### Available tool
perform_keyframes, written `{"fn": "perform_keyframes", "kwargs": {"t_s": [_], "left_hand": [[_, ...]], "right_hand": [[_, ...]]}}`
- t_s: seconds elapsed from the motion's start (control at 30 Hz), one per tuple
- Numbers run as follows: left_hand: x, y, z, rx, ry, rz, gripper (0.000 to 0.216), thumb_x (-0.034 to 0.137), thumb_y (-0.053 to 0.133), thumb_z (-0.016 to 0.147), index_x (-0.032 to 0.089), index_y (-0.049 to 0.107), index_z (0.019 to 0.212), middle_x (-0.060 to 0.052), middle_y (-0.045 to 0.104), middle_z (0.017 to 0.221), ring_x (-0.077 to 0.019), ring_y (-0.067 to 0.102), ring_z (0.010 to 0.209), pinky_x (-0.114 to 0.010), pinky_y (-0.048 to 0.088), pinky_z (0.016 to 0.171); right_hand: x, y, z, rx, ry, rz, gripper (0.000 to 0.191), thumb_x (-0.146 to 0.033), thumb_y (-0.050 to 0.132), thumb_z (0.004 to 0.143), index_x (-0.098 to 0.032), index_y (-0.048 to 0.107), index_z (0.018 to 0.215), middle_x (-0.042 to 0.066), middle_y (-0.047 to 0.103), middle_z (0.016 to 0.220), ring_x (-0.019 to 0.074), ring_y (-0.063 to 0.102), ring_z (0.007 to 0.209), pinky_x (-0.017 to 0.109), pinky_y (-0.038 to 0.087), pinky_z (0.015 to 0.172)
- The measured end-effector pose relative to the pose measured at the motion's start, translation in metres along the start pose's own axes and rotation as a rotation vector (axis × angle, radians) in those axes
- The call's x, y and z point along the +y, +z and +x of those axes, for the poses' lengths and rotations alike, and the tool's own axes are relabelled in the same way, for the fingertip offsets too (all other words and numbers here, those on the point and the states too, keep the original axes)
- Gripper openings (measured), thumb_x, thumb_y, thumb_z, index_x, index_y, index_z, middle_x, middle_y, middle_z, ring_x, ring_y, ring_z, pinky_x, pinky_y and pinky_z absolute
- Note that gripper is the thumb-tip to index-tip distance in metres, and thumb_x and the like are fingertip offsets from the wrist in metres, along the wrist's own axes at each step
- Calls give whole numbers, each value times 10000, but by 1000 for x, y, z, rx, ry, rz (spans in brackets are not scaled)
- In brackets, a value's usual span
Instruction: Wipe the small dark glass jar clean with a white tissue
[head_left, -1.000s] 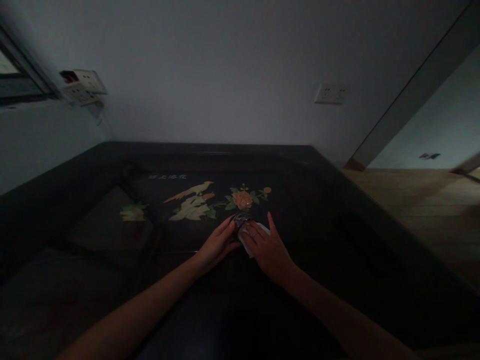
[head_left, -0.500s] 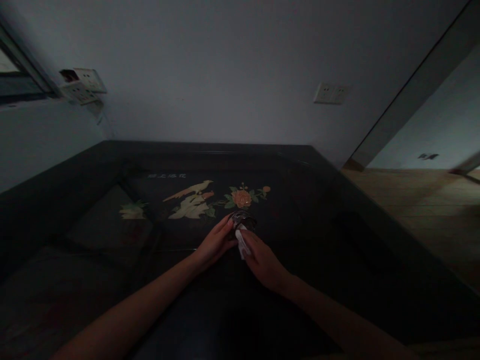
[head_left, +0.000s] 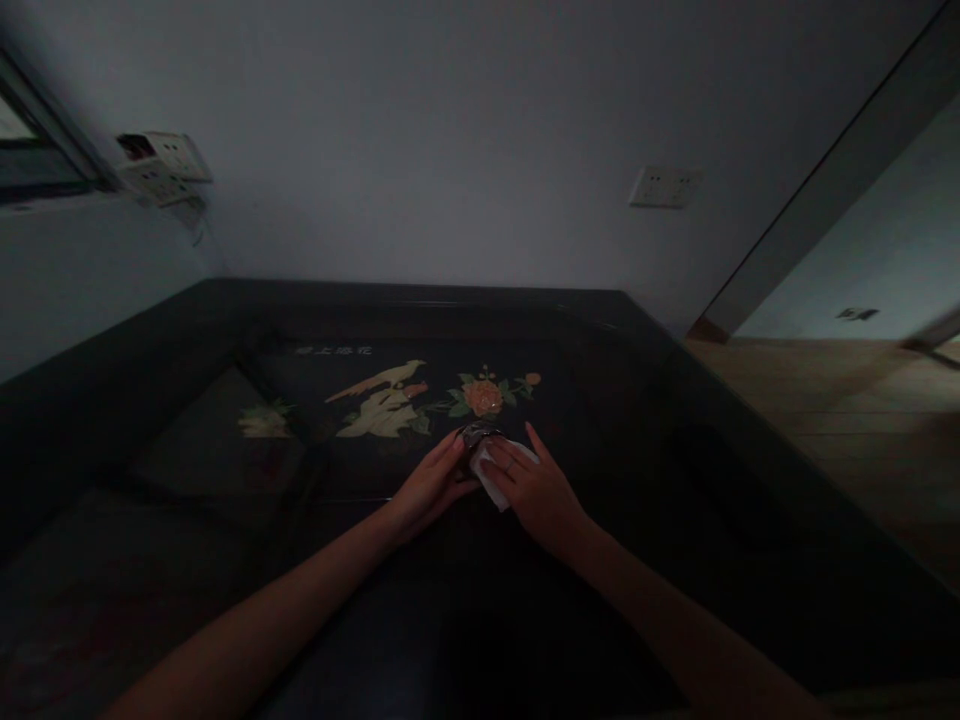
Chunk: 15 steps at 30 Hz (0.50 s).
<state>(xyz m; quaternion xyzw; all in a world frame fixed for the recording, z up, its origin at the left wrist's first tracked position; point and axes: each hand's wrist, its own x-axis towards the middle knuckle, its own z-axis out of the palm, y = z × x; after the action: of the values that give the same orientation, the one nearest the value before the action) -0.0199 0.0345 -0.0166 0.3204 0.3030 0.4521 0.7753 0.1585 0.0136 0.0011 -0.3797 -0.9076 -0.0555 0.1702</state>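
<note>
A small shiny dark object (head_left: 478,436) rests on the black table (head_left: 637,430), just below a painted orange flower (head_left: 484,397). My left hand (head_left: 431,485) curls around its left side and holds it. My right hand (head_left: 534,488) presses a white cloth (head_left: 491,483) against the object's right side, fingers over the cloth and forefinger stretched out. The room is dim, so I cannot name the object.
The tabletop carries an inlaid bird and leaves (head_left: 382,400) and a pale flower (head_left: 264,422) at the left. Wall sockets (head_left: 664,186) sit on the far wall, more outlets (head_left: 161,165) at the left. A wooden floor (head_left: 840,400) lies to the right.
My right hand, bunched over the cloth half a second ago, has spread out again over the cloth beside the object. My left hand has stayed on the object.
</note>
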Motion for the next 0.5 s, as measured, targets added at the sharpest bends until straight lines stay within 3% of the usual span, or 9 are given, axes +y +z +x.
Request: {"fn": "perform_keyframes", "kwargs": {"t_s": [0.27, 0.37, 0.5], "left_hand": [[0, -3, 2, -12, -2, -28, 294, 362, 615, 837, 230, 615, 1100, -75, 609, 1181, -195, 571, 1034, -348, 463, 887], [-2, -6, 2, -20, -6, -10, 307, 369, 610, 840, 235, 612, 1116, -69, 625, 1150, -188, 583, 1009, -330, 467, 870], [-1, -5, 1, -3, 7, 25, 311, 391, 606, 840, 230, 622, 1106, -64, 629, 1150, -187, 585, 1014, -303, 471, 859]], "right_hand": [[-9, 6, -4, -63, 84, 26, 417, -66, 411, 899, -161, 522, 1290, 114, 544, 1345, 240, 461, 1276, 460, 401, 1041], [-14, 4, -3, -80, 147, 167, 468, -45, 420, 862, -130, 497, 1315, 125, 563, 1314, 228, 503, 1226, 393, 438, 1016], [-21, 5, -4, -21, 182, 469, 537, -31, 445, 792, -107, 476, 1323, 130, 554, 1312, 210, 480, 1244, 378, 385, 1076]]}}
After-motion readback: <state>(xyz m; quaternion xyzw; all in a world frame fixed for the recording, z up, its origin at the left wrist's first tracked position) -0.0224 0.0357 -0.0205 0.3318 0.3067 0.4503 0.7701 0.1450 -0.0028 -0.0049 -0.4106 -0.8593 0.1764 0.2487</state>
